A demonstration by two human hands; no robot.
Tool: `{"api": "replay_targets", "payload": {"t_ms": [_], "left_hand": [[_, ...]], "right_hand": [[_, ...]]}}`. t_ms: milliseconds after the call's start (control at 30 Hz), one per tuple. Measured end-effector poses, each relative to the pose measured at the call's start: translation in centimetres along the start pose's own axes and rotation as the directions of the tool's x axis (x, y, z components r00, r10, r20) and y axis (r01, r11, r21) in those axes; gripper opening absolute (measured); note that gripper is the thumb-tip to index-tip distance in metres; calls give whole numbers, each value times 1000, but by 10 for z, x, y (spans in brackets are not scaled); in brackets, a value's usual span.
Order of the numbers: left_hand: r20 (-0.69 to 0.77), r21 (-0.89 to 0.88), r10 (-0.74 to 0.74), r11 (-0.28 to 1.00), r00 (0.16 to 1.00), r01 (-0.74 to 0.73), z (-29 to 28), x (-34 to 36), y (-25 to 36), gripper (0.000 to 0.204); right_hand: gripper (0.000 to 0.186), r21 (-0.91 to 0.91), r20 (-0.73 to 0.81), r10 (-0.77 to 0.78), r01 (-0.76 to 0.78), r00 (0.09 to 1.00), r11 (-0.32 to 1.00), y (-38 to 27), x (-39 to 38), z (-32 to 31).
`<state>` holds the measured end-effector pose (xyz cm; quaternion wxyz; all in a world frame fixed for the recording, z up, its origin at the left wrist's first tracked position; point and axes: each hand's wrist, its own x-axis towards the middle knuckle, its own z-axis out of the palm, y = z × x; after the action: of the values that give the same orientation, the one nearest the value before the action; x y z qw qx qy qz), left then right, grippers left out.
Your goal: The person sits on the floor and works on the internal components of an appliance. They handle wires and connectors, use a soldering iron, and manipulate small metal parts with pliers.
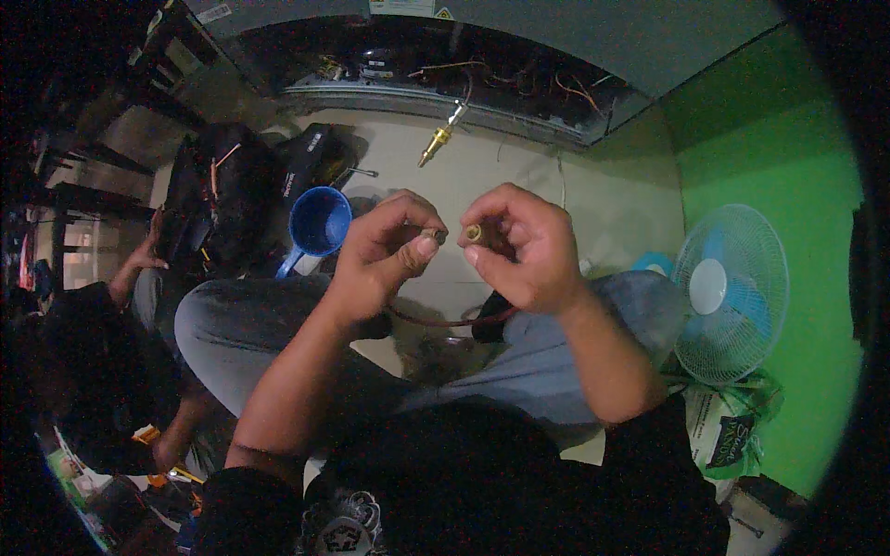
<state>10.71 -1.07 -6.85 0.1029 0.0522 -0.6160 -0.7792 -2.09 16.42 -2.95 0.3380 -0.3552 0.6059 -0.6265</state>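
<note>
Both of my hands are raised over my crossed legs, fingertips close together but apart. My left hand point(394, 246) is closed, pinching a small dull metal fitting point(436, 235) between thumb and forefinger. A brass fitting point(475, 232) with a round open end is gripped in my right hand point(528, 241), its opening turned toward the left hand. Below the hands curves a dark red hose point(445, 322); my hands hide where its ends lead. Beyond them, a brass-and-silver valve piece point(438, 144) is attached to a thin pipe from the appliance's open bottom.
A grey appliance point(593, 46) with exposed pipes stands ahead. To the left are a blue dipper point(320, 222), a black bag point(232, 185) and another person's hand point(146, 252). A fan point(732, 296) stands right, beside a green wall point(769, 157) and a plastic bag point(732, 426).
</note>
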Motion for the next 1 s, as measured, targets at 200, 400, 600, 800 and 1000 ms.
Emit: {"api": "replay_targets", "payload": {"t_ms": [200, 400, 600, 800, 1000], "left_hand": [[33, -75, 115, 991, 993, -112, 2, -4, 4, 24], [68, -334, 64, 942, 996, -38, 1, -3, 7, 29], [103, -582, -4, 811, 995, 64, 0, -1, 7, 29], [65, -455, -99, 883, 993, 118, -2, 3, -13, 23], [-21, 234, 204, 953, 979, -194, 7, 11, -30, 18]], "right_hand": [[15, -176, -29, -279, 270, 960, 947, -2, 2, -2], [16, -46, 78, -283, 287, 956, 957, 1, 7, -4], [21, -176, 61, -329, 335, 942, 926, 5, 14, 7], [19, -472, 73, -332, 326, 940, 819, 28, 22, 7], [46, -72, -24, -82, 80, 996, 994, 65, 33, 2]]}}
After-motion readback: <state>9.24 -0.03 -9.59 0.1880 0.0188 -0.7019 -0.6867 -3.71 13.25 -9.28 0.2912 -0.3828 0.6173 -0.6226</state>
